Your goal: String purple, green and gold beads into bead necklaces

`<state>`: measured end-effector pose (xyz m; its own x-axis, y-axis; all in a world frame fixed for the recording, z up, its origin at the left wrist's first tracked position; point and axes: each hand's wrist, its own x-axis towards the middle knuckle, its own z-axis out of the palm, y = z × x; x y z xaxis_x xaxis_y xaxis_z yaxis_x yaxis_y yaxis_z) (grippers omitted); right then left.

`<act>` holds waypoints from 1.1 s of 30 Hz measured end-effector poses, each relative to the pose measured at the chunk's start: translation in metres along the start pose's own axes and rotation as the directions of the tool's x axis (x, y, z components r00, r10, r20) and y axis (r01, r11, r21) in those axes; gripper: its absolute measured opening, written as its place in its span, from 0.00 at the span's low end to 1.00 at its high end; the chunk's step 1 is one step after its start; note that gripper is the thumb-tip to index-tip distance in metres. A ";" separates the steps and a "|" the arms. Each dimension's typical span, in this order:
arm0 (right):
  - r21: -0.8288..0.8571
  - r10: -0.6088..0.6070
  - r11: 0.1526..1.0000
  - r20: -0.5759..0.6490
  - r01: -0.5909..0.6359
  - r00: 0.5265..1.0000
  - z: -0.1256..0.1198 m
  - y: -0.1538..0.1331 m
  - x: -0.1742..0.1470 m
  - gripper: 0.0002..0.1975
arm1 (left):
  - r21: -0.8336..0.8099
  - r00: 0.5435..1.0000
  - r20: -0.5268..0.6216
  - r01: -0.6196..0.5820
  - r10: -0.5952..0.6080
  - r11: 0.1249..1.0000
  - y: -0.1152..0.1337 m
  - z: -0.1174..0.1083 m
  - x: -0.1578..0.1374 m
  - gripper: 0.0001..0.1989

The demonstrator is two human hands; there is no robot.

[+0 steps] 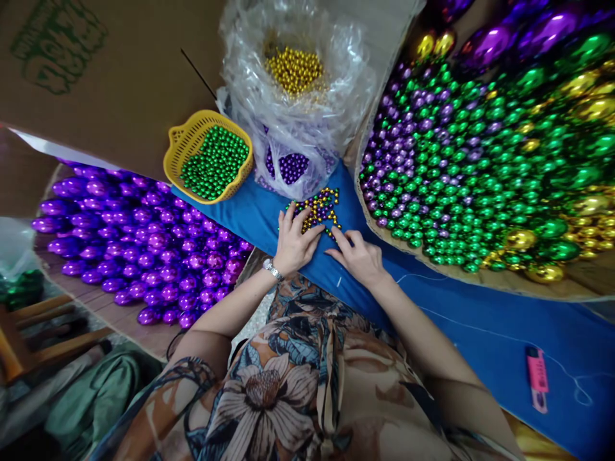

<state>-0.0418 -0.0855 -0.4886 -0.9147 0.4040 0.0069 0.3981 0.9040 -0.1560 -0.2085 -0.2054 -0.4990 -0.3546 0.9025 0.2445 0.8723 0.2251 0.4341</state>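
Observation:
A small patch of gold, green and purple beads (319, 208) lies on the blue cloth (273, 225) in front of me. My left hand (294, 243) rests over its near left side, fingers spread and touching the beads. A metal watch circles that wrist. At the near right edge of the patch, my right hand (360, 257) points its index finger at a few beads, its thumb held apart. Nothing shows gripped in either hand. Some of the beads are hidden under the left fingers.
Beyond stand a yellow basket (173, 157) of green beads and clear plastic bags (240, 83) of gold and purple beads. Strung ornaments (432, 166) fill the right side; purple ones (154, 240) lie left. A pink cutter-like tool (537, 378) and white thread (473, 328) lie at right.

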 end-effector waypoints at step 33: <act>0.314 -0.051 0.948 -0.029 0.058 0.998 -0.010 0.022 -0.048 0.18 | -0.313 0.994 0.098 -0.013 0.046 0.950 -0.017 -0.025 0.015 0.18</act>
<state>0.0115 -0.0840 -0.4821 -0.9315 0.3612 0.0433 0.3030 0.8362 -0.4572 -0.2370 -0.2046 -0.4813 -0.2797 0.9434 0.1781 0.7272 0.0871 0.6808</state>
